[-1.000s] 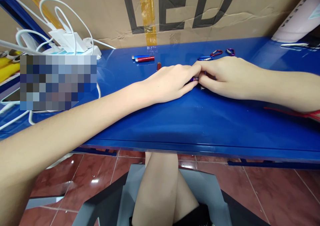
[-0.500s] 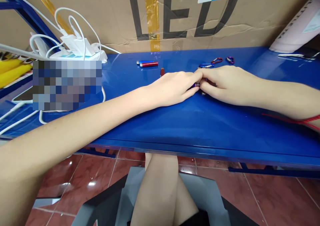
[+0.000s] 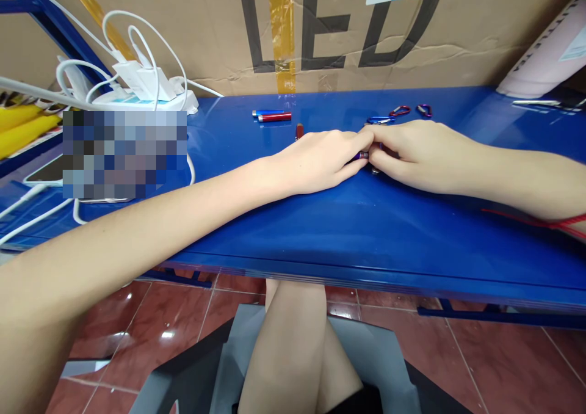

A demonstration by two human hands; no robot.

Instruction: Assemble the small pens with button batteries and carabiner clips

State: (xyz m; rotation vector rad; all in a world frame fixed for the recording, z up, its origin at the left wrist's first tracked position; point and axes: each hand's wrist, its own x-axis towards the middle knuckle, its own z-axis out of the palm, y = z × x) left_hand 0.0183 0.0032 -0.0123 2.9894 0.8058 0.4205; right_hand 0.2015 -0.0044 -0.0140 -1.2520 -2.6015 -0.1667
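Over the blue table, my left hand (image 3: 323,160) and my right hand (image 3: 419,154) meet at the fingertips. My left hand is closed on a small purple cylinder (image 3: 361,156), which shows between its fingers. Right beside it, the fingers of my right hand are pinched together, and a small metallic bit (image 3: 375,170) peeks out below them. What exactly my right hand grips is mostly hidden. Just behind my left hand lies a dark red cylinder (image 3: 300,131), partly covered. Behind my right hand rest a blue carabiner (image 3: 381,120), a red carabiner (image 3: 400,110) and a purple carabiner (image 3: 424,110).
A red cylinder (image 3: 274,117) and a blue cylinder (image 3: 263,113) lie toward the back of the table (image 3: 293,237). A cardboard box (image 3: 206,41) stands behind. White chargers and cables (image 3: 146,83) crowd the left; a pale pink bottle (image 3: 535,66) is at right.
Both hands keep nearly the same pose, fingertips together at the purple cylinder. The whole view has shifted very slightly.
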